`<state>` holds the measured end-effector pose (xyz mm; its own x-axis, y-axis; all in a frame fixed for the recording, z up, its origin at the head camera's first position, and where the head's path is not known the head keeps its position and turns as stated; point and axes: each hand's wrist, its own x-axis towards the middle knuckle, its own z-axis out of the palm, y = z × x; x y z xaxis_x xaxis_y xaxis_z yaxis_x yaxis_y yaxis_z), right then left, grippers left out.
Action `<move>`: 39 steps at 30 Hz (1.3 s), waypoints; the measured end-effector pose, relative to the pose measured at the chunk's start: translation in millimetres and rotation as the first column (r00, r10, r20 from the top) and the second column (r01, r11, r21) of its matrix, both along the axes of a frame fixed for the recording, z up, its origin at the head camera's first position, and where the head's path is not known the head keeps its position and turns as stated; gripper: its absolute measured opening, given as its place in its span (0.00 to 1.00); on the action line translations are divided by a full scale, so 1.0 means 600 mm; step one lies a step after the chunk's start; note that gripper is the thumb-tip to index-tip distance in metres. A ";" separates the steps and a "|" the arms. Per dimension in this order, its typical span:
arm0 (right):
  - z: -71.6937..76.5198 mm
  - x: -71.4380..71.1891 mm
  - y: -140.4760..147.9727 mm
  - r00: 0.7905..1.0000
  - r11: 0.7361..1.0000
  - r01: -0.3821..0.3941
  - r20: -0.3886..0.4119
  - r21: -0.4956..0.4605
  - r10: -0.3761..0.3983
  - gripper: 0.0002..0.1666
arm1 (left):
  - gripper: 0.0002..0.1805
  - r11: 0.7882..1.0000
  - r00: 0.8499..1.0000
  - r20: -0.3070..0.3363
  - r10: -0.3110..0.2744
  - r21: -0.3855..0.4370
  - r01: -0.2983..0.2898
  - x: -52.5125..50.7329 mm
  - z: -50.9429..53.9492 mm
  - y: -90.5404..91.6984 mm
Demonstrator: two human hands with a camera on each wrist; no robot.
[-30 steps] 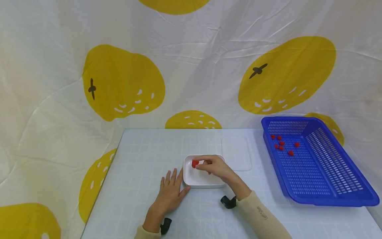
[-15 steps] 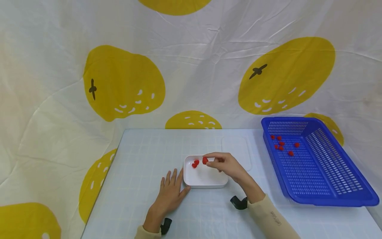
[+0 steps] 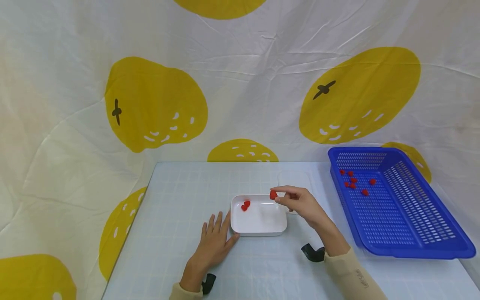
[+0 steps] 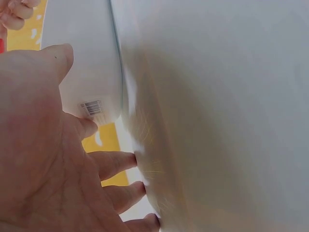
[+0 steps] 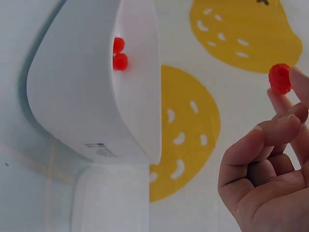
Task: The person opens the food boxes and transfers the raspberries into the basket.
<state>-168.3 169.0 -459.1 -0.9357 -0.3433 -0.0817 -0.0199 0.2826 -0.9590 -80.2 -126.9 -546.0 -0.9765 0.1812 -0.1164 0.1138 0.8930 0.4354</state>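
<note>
Between thumb and index finger, my right hand pinches a red raspberry, raised over the back right corner of a white rectangular dish. The right wrist view shows this raspberry apart from the dish. Two more raspberries lie together near the dish's back left. My left hand rests on the table with fingers spread, its index finger and thumb at the dish's left side. In the left wrist view the thumb and index finger of the left hand lie against the dish wall.
A blue perforated basket stands on the right, several raspberries scattered in its back left part. Behind my right hand lies a flat, clear lid-like piece. A pale checked cloth covers the table, and a patterned curtain hangs behind.
My right hand has lifted up out of the dish and shifted right, carrying one raspberry. Two raspberries in the dish have come into view. The left hand stays in place.
</note>
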 end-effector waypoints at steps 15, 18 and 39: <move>0.056 0.012 0.079 0.987 0.992 0.129 -0.094 -0.002 -0.129 0.23 | 0.44 1.000 1.000 0.014 0.013 -0.016 -0.013 0.001 -0.002 0.001; 0.068 0.015 0.102 0.979 0.988 0.154 -0.133 -0.005 -0.153 0.23 | 0.44 1.000 1.000 0.011 0.008 -0.015 -0.008 0.001 -0.003 0.000; 0.090 -0.014 0.298 0.945 0.938 0.323 -0.004 -0.126 -0.326 0.21 | 0.45 1.000 1.000 0.010 0.009 -0.014 -0.009 0.001 -0.004 0.000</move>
<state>-176.7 347.7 -404.8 -0.9991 -0.0264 -0.0342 0.0296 0.1581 -0.9870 -79.8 -127.1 -548.6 -0.9769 0.1708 -0.1286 0.1015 0.8999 0.4240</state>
